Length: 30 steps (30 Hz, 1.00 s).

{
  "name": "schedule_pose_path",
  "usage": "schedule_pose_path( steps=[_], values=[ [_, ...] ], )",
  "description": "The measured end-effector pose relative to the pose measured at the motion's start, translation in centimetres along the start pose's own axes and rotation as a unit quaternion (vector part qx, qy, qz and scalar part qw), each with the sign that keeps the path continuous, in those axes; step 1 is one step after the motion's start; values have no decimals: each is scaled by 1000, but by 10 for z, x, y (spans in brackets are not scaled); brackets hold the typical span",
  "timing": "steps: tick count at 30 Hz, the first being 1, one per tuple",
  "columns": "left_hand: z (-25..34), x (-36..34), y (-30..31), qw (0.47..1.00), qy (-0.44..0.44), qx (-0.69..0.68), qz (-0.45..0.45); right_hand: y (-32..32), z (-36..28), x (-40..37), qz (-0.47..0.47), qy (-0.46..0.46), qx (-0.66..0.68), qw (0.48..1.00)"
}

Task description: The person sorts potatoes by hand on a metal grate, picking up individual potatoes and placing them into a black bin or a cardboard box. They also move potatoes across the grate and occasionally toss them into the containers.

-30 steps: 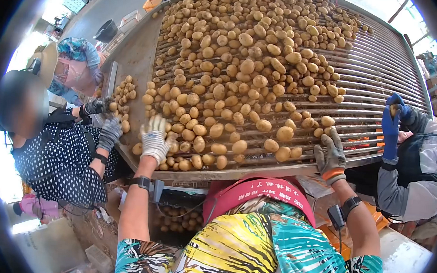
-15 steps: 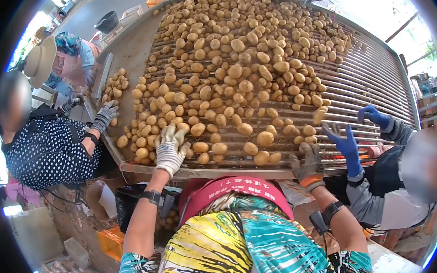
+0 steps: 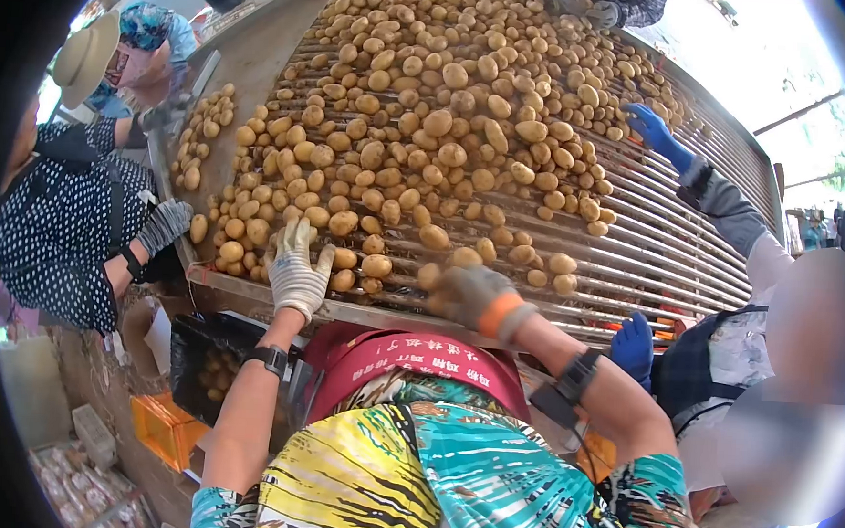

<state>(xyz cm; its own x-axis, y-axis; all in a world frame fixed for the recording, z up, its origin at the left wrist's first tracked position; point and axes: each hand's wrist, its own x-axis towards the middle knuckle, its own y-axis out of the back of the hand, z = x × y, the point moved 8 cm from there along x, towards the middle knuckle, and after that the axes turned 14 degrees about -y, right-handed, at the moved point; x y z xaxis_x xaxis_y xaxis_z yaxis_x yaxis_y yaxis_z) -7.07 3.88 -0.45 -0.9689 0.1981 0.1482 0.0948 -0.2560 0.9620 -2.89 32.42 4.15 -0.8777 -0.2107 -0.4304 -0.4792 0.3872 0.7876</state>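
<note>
My left hand [image 3: 298, 269], in a pale striped glove, rests at the near edge of the sorting table with its fingers spread. Its fingertips touch or nearly touch potatoes [image 3: 343, 224], and none shows in its grasp. Farther right, my right hand [image 3: 473, 297] wears a dark grey glove with an orange cuff. It is smeared by motion, low over the near rollers, beside a potato [image 3: 429, 276] and another potato [image 3: 466, 257]. Whether its fingers hold anything is hidden by the blur.
Metal rollers [image 3: 693, 206] carry a thick spread of potatoes. A metal rim [image 3: 391, 317] runs before me. At left, one co-worker's striped glove [image 3: 164, 227] is near the table; at right, another's blue glove [image 3: 651, 133] reaches over the rollers. A black bag [image 3: 189, 347] and orange crate [image 3: 158, 432] stand below.
My right hand has swept left along the near edge to the middle, leaving bare rollers at right. The right co-worker's one blue glove now reaches farther across; the other is lower, beside the table.
</note>
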Motion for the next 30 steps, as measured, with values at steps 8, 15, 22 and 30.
schedule_pose_path(
  steps=[8,15,22,30],
  values=[
    [-7,-5,-3,999,40,-6,13,87,44,-1,263,49,121,956],
    [-2,-1,3,999,47,19,6,56,142,-44,229,-139,-10,963],
    [-4,-2,3,998,54,11,15,58,18,-6,75,4,18,997],
    [-5,-3,7,997,65,-5,30,-7,-41,76,8,-2,-158,987]
  ],
)
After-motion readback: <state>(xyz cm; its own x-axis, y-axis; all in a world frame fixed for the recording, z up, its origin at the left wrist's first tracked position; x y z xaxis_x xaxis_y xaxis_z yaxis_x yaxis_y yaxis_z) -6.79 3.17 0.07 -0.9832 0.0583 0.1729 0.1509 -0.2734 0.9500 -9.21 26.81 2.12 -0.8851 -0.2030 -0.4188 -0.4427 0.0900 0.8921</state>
